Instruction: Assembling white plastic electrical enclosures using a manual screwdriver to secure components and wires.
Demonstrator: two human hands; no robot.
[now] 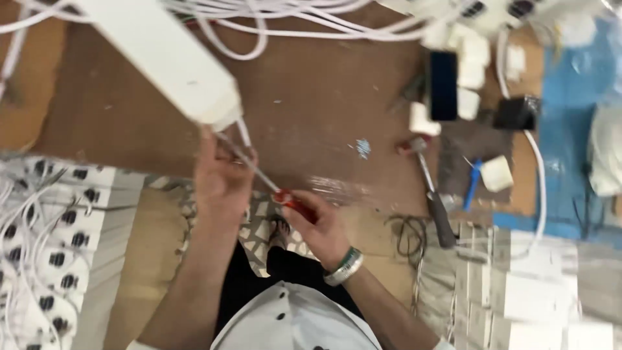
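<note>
A long white power strip (162,55) lies slanted on the brown table, its near end just above my hands. My left hand (220,181) sits at that end, fingers by the white cable coming out of it. My right hand (324,230), with bangles on the wrist, grips a red-handled screwdriver (291,202). The thin metal shaft runs up and left to the strip's end. The picture is blurred by motion.
Stacked white power strips (58,233) with coiled cables fill the left. A hammer (431,188) lies at centre right, near a black phone (444,84), white plugs and a blue tool (473,181). Flat white parts (531,291) stack at lower right. Cables (291,19) cross the far edge.
</note>
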